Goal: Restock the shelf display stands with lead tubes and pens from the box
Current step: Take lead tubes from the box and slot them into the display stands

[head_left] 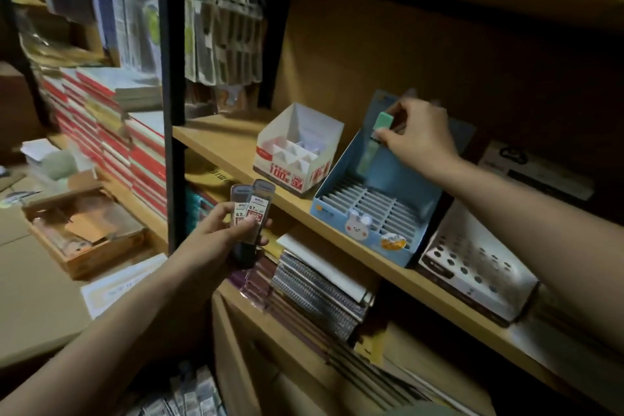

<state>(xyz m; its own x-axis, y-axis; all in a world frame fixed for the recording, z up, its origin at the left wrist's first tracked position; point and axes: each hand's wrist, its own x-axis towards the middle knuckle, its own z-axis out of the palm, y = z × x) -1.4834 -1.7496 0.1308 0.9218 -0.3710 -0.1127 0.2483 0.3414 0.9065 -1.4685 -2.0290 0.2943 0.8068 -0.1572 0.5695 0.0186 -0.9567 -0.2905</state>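
Restocking at the blue bunny display stand (pixel 368 213).
Nearest me, my left hand (pixel 216 240) grips dark lead tubes (pixel 250 209) below and left of the stand; farther in, my right hand (pixel 418 135) pinches a green-capped lead tube (pixel 380 130) over the stand's back slots.

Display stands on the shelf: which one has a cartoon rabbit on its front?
The blue slotted stand, between the white-and-red stand and the white stand with round holes.

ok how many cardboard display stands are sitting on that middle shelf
3. The white and red stand is leftmost, the blue bunny stand sits beside it under the right hand, and the white stand with round holes is rightmost. More may lie out of view.
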